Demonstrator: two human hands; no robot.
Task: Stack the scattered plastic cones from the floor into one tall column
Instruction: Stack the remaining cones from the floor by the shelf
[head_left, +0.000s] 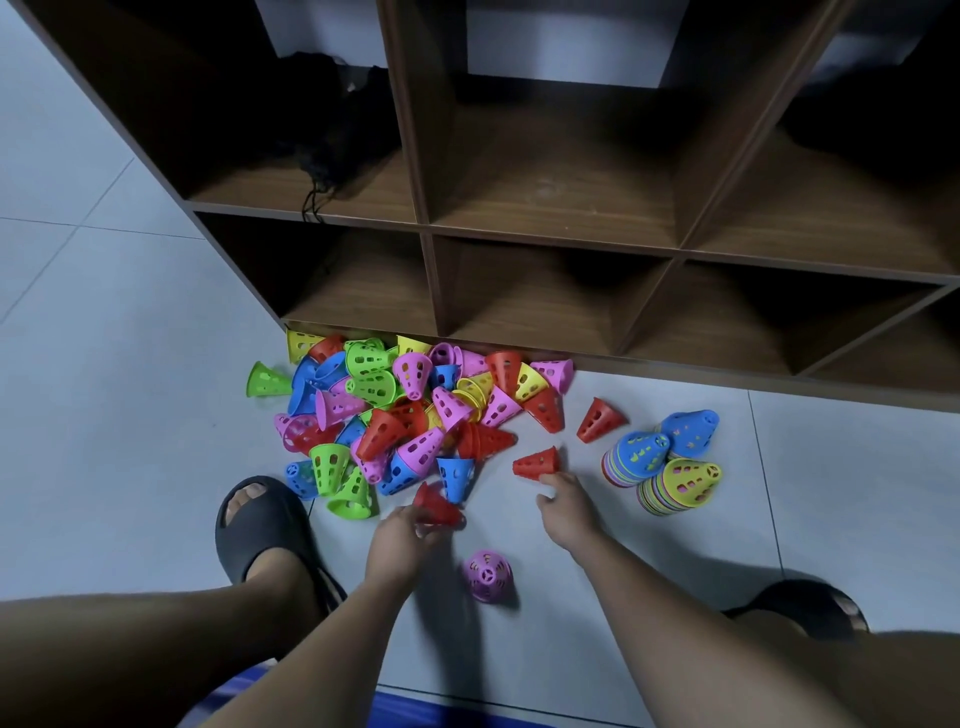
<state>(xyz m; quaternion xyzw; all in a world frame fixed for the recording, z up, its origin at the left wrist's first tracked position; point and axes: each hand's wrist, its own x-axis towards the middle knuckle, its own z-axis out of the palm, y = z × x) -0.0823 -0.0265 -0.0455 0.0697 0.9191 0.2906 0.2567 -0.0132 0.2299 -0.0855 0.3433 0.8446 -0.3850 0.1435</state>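
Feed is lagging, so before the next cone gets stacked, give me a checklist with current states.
1. Left hand grips near red cone: ok.
2. Right hand holds far red cone: cannot tell; fingertips are at its rim.
3. Started stacks standing on the right: ok.
4. Pink cone upright, by itself: ok.
5. Single column: not ok; more than one stack, and the pile remains.

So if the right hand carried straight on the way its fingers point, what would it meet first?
The right hand would meet the lone red cone lying on its side right at its fingertips; whether they already touch is unclear.
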